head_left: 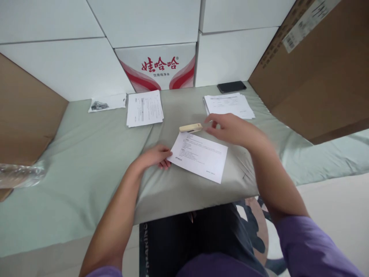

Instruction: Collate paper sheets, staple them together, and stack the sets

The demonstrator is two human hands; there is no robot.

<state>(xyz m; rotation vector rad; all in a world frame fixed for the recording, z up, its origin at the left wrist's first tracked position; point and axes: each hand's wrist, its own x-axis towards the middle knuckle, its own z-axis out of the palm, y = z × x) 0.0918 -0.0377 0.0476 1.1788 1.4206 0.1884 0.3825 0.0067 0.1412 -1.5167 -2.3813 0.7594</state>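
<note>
A printed sheet of paper lies tilted on the cloth-covered table in front of me. My left hand pinches its left corner between thumb and fingers. At the sheet's upper left edge is a cream stapler, its near side touching or overlapping the paper; I cannot tell which. My right hand is just right of the stapler's end, thumb and index finger apart, slightly blurred, with nothing visible between them.
Behind stand a printed paper stack on the left and another stack on the right, near a black phone. A clear packet holds dark items. White boxes and brown cartons wall the table.
</note>
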